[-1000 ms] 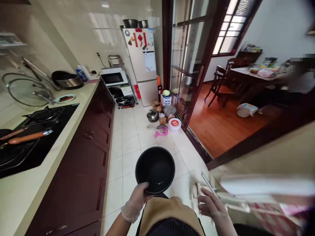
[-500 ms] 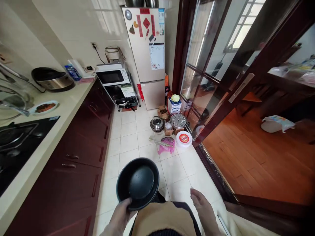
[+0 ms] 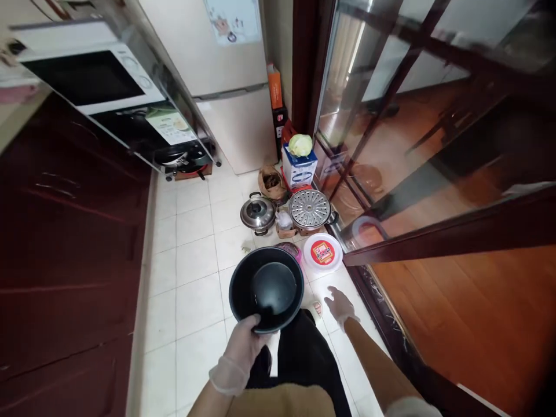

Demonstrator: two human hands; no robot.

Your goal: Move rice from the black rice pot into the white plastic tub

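My left hand [image 3: 241, 353], in a thin clear glove, grips the near rim of a black inner pot [image 3: 266, 288] and holds it out over the tiled floor; the pot looks empty. My right hand [image 3: 341, 305], also gloved, hangs open with fingers spread, just right of the pot and holding nothing. It points down toward a white round lid with a red label [image 3: 322, 252] on the floor. A lidded steel pot [image 3: 258, 213] and a perforated steamer tray [image 3: 310, 207] sit on the floor beyond.
Dark red cabinets [image 3: 65, 243] run along the left. A rack holding a microwave [image 3: 87, 75] stands ahead on the left, with a fridge [image 3: 226, 87] beyond it. A white box with a cabbage [image 3: 299, 157] sits by the glass sliding door [image 3: 391, 145]. Wooden floor lies to the right.
The view has moved forward along the kitchen and tilted down, so the floor items are closer. The pot stays in my left hand. My right hand has stretched forward.
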